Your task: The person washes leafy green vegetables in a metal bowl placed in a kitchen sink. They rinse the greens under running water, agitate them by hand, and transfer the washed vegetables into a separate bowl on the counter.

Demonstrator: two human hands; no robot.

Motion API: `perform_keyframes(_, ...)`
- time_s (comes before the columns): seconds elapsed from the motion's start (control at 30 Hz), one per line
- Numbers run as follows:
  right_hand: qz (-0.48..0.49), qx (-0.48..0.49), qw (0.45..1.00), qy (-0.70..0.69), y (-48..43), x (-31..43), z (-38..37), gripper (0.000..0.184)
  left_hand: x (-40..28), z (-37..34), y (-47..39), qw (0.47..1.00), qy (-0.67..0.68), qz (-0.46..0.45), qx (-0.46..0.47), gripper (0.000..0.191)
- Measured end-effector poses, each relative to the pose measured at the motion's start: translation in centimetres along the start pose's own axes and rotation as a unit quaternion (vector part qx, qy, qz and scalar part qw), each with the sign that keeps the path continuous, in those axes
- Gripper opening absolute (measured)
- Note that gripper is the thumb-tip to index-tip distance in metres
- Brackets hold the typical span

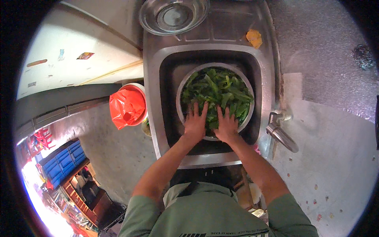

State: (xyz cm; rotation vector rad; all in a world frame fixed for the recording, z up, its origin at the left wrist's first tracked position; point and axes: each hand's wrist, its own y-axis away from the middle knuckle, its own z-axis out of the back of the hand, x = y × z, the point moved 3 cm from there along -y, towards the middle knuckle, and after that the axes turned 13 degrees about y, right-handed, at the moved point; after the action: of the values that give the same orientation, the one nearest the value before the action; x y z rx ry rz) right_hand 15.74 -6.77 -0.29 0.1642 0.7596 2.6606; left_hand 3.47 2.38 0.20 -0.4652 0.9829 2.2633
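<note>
A round metal basin (179,104) stands in the stainless steel sink (174,59), filled with cut leafy greens (214,86). Both of my hands rest on the near part of the greens, palms down. My left hand (196,123) lies at the basin's near left, fingers spread and pointing away from me. To its right, my right hand (227,124) also has its fingers apart, with the tips among the leaves. Neither hand is closed around anything visible. Whether water covers the greens is hard to tell.
Beyond the sink, a metal bowl (174,16) sits on the drainboard (225,23), with a crumpled yellow cloth or wrapper (254,38) at right. A metal faucet (281,134) projects from the right wall. Left of the sink stands a bucket with a red plastic bag (127,105).
</note>
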Motion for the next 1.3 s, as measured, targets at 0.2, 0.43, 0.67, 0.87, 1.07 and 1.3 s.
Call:
perform_keyframes(0.2, -0.087, -0.033, 0.988, -0.120, -5.0, -3.1, -2.8, 0.046, 1.9, -0.8, -1.7, 0.990, 0.123, 0.059, -0.013, 0.096)
perform_keyframes(0.43, -0.132, -0.051, 0.960, -0.240, -5.3, -4.1, -0.4, 0.044, 2.8, -1.8, -1.2, 0.922, 0.337, 0.017, -0.190, 0.079)
perform_keyframes(0.67, -0.025, -0.124, 0.861, -0.493, -3.4, -3.1, 2.5, 0.060, 1.3, -2.6, 1.0, 0.888, 0.411, 0.042, -0.202, 0.080)
perform_keyframes(0.87, -0.025, -0.144, 0.933, -0.330, 1.3, -4.3, 3.7, 0.079, 1.7, -3.6, 0.6, 0.857, 0.466, 0.076, -0.208, 0.080)
perform_keyframes(1.07, -0.088, -0.061, 0.921, -0.374, 0.6, -1.0, -3.3, 0.068, 2.0, -6.5, -1.9, 0.752, 0.624, 0.182, -0.105, 0.070)
perform_keyframes(1.3, -0.275, -0.034, 0.756, -0.594, -3.4, -2.0, -8.1, 0.030, 1.4, -7.0, -3.2, 0.740, 0.622, 0.254, 0.026, 0.042)
